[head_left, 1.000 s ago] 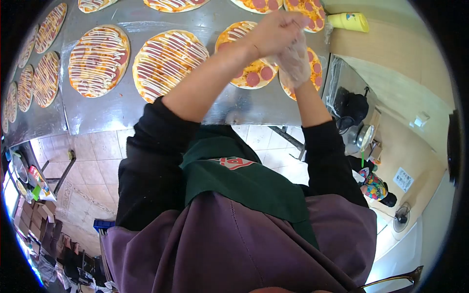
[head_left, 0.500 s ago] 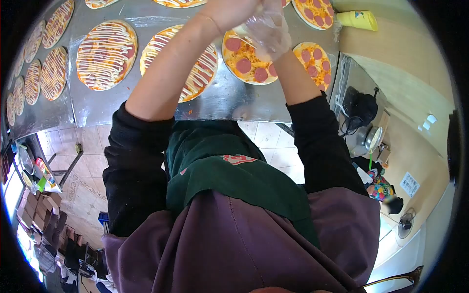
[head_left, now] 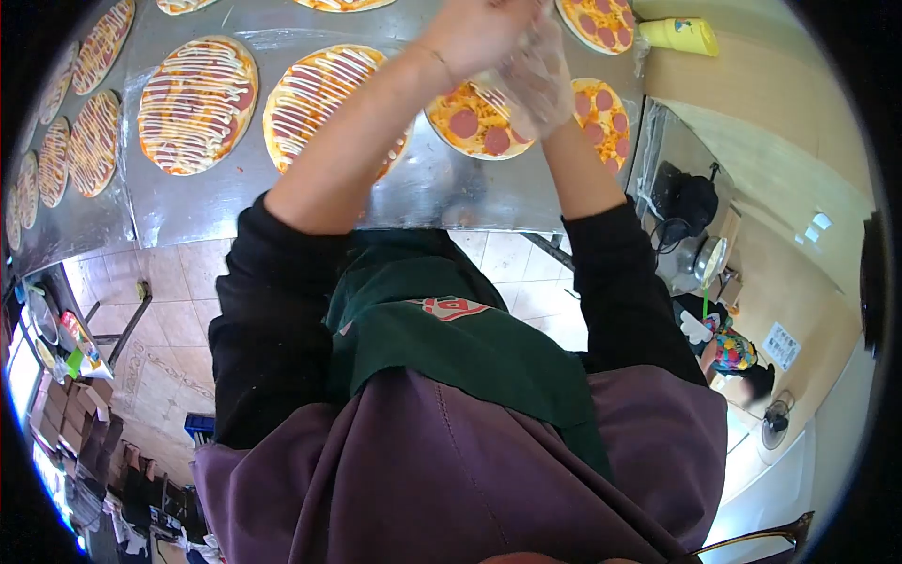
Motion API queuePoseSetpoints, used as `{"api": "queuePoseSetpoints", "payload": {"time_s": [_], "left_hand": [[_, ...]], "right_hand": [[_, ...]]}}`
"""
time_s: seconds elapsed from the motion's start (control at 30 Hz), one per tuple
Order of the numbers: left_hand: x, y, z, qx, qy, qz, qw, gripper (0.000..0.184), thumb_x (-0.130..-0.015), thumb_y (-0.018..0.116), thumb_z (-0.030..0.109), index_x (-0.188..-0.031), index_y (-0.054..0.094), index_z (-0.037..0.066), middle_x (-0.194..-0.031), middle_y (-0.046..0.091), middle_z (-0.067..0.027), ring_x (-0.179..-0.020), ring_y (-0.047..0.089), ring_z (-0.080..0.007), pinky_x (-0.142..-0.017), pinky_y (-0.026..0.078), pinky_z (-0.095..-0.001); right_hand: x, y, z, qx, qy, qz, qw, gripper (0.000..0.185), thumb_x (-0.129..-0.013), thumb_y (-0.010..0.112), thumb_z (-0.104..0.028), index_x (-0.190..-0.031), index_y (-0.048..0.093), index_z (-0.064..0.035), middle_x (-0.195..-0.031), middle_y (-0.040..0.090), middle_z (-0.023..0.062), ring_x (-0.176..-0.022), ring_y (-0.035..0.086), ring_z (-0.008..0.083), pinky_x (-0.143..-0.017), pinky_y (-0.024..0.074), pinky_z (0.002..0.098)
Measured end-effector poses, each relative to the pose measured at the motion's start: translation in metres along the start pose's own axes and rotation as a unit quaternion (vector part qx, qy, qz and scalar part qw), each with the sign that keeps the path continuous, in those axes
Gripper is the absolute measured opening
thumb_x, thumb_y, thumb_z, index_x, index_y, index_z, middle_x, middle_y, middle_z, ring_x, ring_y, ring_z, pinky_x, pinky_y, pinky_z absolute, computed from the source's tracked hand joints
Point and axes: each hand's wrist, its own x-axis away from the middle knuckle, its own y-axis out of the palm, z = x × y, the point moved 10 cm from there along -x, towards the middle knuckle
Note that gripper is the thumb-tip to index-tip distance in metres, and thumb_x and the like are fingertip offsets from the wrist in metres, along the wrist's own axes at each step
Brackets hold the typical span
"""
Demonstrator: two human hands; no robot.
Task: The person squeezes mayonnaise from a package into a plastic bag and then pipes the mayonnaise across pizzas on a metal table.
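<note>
Both of my hands meet over a pepperoni pizza (head_left: 463,123), near the top of the view. My bare left hand (head_left: 484,38) has its fingers closed together against the right one. A loose clear plastic glove covers my right hand (head_left: 537,80), which looks curled; what lies between the hands is hidden. A few white sauce lines cross the pizza below them. Just left, partly behind my left forearm, lies a pizza (head_left: 315,99) striped with white sauce. Another pepperoni pizza (head_left: 601,122) without stripes is right of my right wrist.
Several striped pizzas, such as one large one (head_left: 197,105), cover the left of the metal table (head_left: 254,202). A yellow bottle (head_left: 678,37) lies at the right edge. A person in a colourful top (head_left: 733,352) is at the far right. Cardboard boxes (head_left: 75,404) are stacked lower left.
Both hands have shifted slightly right and up together, still joined. More of the striped pizza shows left of my forearm. The view has shifted a little.
</note>
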Motion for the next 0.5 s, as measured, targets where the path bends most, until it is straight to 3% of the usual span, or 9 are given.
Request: {"api": "queuePoseSetpoints", "payload": {"time_s": [0.07, 0.2, 0.27, 0.37, 0.4, 0.43, 0.5], "left_hand": [[-0.01, -0.026, 0.008, -0.008, 0.015, 0.011, 1.0, 0.035, -0.112, 0.046, 0.032, -0.101, 0.066, 0.005, -0.072, 0.056, 0.0046, -0.063, 0.049, -0.0061, -0.057, 0.041, -0.0228], [-0.004, -0.03, 0.011, 0.014, 0.049, -0.013, 0.999, 0.037, -0.111, 0.047, 0.033, -0.094, 0.064, 0.005, -0.072, 0.055, 0.0045, -0.064, 0.049, -0.0062, -0.059, 0.041, -0.0232], [0.001, -0.019, -0.028, 0.007, -0.023, 0.01, 1.0, 0.035, -0.107, 0.057, 0.034, -0.092, 0.068, 0.005, -0.079, 0.059, 0.004, -0.07, 0.051, -0.0059, -0.065, 0.045, -0.0244], [0.021, 0.041, -0.008, 0.082, 0.018, -0.016, 0.996, 0.035, -0.107, 0.056, 0.034, -0.089, 0.066, 0.005, -0.079, 0.059, 0.0043, -0.069, 0.049, -0.0049, -0.062, 0.043, -0.0244], [0.02, 0.047, -0.009, 0.086, 0.02, -0.016, 0.996, 0.035, -0.107, 0.056, 0.034, -0.089, 0.066, 0.005, -0.079, 0.059, 0.0043, -0.069, 0.049, -0.0049, -0.062, 0.043, -0.0244], [0.019, 0.057, -0.011, 0.067, 0.017, -0.049, 0.996, 0.036, -0.107, 0.057, 0.036, -0.089, 0.067, 0.005, -0.079, 0.06, 0.0043, -0.069, 0.049, -0.0045, -0.061, 0.043, -0.0245], [0.02, 0.067, -0.017, 0.048, 0.014, -0.084, 0.995, 0.038, -0.106, 0.057, 0.038, -0.09, 0.067, 0.005, -0.079, 0.06, 0.0044, -0.07, 0.048, -0.0042, -0.061, 0.042, -0.0246]], "right_hand": [[0.002, 0.0, 0.0, 0.001, 0.005, 0.01, 1.0, 0.026, -0.086, 0.074, -0.015, -0.107, 0.065, -0.002, -0.097, 0.067, 0.0003, -0.085, 0.062, 0.0077, -0.07, 0.0494, 0.0239], [0.007, -0.004, 0.002, 0.015, 0.018, 0.031, 0.999, 0.025, -0.086, 0.074, -0.014, -0.107, 0.065, -0.0015, -0.097, 0.067, 0.0, -0.085, 0.063, 0.0078, -0.07, 0.0493, 0.0236], [0.011, -0.008, 0.003, 0.032, 0.026, 0.045, 0.998, 0.025, -0.086, 0.074, -0.013, -0.106, 0.065, -0.0013, -0.096, 0.067, -0.0001, -0.085, 0.063, 0.0078, -0.07, 0.0493, 0.0234], [0.022, -0.018, 0.002, 0.056, 0.034, 0.061, 0.996, 0.025, -0.086, 0.073, -0.012, -0.106, 0.065, -0.0011, -0.096, 0.067, -0.0003, -0.085, 0.063, 0.0078, -0.07, 0.0492, 0.0233], [0.034, -0.028, -0.012, 0.247, -0.013, 0.084, 0.965, 0.025, -0.085, 0.073, -0.011, -0.107, 0.065, -0.0006, -0.096, 0.067, 0.0002, -0.085, 0.064, 0.0082, -0.07, 0.0498, 0.0238], [0.041, -0.028, -0.026, 0.428, -0.06, 0.104, 0.896, 0.026, -0.085, 0.073, -0.01, -0.107, 0.065, -0.0002, -0.096, 0.067, 0.0006, -0.085, 0.064, 0.0087, -0.071, 0.0504, 0.0243], [0.04, -0.032, -0.024, 0.441, -0.066, 0.1, 0.889, 0.026, -0.085, 0.072, -0.01, -0.108, 0.065, -0.0007, -0.095, 0.067, 0.0012, -0.085, 0.064, 0.0091, -0.072, 0.051, 0.0255]]}}
